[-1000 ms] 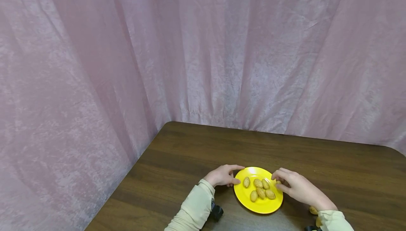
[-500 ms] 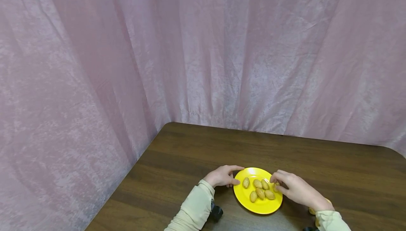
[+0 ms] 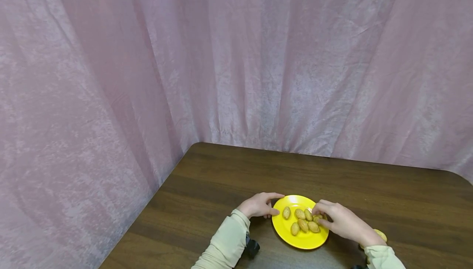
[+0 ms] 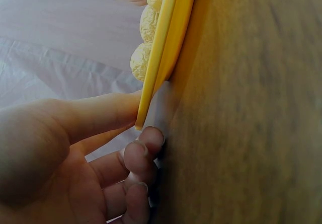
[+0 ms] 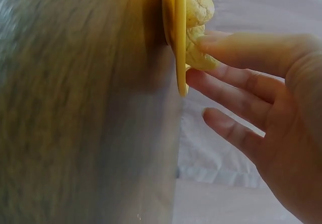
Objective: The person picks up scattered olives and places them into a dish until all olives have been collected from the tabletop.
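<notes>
A round yellow plate (image 3: 299,243) lies on the table with several tan, wrinkled walnuts (image 3: 303,225) on it. At its left rim my left hand (image 3: 256,205) holds the edge, thumb on the rim and the other fingers curled beside and below it in the left wrist view. Over the plate's right side, my right hand (image 3: 341,219) pinches a walnut (image 5: 198,53) between thumb and fingers, low by the plate surface. This walnut sits close against another walnut (image 5: 199,5). In the head view the fingers partly cover it.
Beside and partly under the right wrist, more walnuts (image 3: 380,235) lie on the brown wooden table (image 3: 229,170). Pink curtains (image 3: 244,55) hang behind and left of the table. A black wrist camera (image 3: 252,247) sits under the left sleeve.
My right hand has moved a little left and inward over the plate, bringing the pinched walnut close to the others. The left hand stays at the rim.
</notes>
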A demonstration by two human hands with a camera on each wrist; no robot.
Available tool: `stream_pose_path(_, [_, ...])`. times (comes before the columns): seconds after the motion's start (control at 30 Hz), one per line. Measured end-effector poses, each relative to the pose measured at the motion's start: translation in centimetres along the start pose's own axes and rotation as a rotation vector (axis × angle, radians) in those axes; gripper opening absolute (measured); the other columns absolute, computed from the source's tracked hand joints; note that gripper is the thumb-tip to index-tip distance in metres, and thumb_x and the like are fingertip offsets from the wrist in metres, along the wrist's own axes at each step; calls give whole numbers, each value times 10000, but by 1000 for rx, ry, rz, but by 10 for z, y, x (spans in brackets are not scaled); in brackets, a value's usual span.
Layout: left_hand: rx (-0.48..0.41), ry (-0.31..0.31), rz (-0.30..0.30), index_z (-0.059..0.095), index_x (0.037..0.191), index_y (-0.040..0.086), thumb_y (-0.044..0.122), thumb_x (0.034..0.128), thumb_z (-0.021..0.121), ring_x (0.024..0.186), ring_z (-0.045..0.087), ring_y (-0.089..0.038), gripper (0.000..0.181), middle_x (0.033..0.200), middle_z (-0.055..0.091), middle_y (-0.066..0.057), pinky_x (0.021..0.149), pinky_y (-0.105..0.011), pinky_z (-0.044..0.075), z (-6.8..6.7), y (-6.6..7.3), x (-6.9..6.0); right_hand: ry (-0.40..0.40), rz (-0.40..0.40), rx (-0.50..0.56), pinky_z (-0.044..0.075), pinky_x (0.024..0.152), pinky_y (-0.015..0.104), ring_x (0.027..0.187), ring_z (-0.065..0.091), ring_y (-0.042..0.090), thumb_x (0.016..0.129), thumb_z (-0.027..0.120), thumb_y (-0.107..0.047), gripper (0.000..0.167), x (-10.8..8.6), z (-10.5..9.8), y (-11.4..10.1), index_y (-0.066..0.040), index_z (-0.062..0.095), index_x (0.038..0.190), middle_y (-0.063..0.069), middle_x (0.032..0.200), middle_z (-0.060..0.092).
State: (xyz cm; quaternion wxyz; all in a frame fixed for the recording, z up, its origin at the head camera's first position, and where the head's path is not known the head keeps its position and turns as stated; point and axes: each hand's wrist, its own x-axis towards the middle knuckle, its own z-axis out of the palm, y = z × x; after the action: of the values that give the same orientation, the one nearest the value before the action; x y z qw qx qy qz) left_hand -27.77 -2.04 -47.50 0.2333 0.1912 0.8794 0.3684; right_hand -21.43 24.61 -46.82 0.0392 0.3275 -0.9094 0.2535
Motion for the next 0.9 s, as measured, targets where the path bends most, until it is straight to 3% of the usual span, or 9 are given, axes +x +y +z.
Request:
stream_pose_path(0.43, [5,-8,6,550,1378,235,147,892,683,572,516,-131,512,682,537,-17,538,-221,429,-1,-1,0,51,-56,-38,485,657,239,778,532,10,772,745,9,296,3,6,-1,-207,628,937,-108,886,630])
stream_pose_path(0.6, [1,-11,0,551,1377,233,149,885,690,576,517,-138,518,683,532,-22,536,-227,423,-1,-1,1,68,-16,-28,483,646,233,790,532,11,784,726,29,293,5,8,-4,-209,605,905,-113,888,582])
stream_pose_path(0.9, [2,-9,9,555,1374,221,145,880,695,567,510,-137,518,672,526,-18,530,-225,415,-1,-1,0,-14,31,3,461,639,220,771,474,-50,815,709,-3,250,5,5,-3,-212,577,852,-116,835,557])
